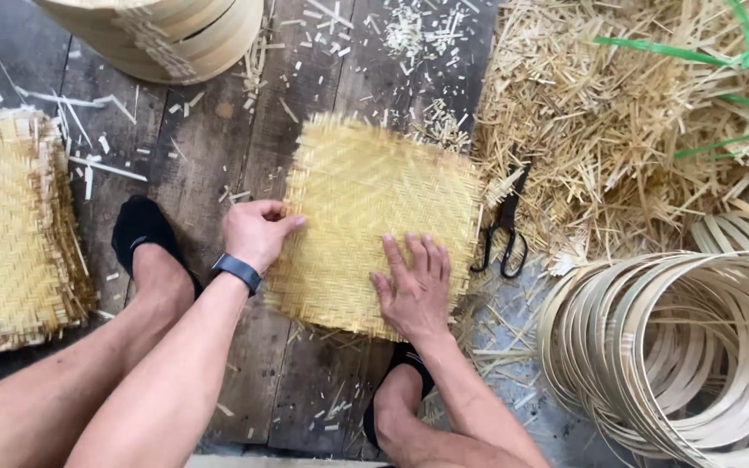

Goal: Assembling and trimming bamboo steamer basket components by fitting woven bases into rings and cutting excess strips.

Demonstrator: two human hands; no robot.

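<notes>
A square woven bamboo mat (374,217) is laid flat on the dark plank floor (210,147), at the middle of the view, between the person's two feet. Its left edge is pinched by the left hand (256,232), thumb on top and fingers curled under the rim; a dark wristband (237,271) is worn on that wrist. The right hand (413,282) is pressed flat on the mat's lower right part, fingers spread, nothing grasped. Black scissors (504,227) are seen just beside the mat's right edge, lying closed against a heap of bamboo offcuts (617,147). Green strapping (721,52) is noted on top of that heap. Coiled bamboo hoops (678,355) are stacked at lower right. A pile of finished woven mats (6,234) lies at far left, and stacked round bamboo frames (166,35) stand at the top.
</notes>
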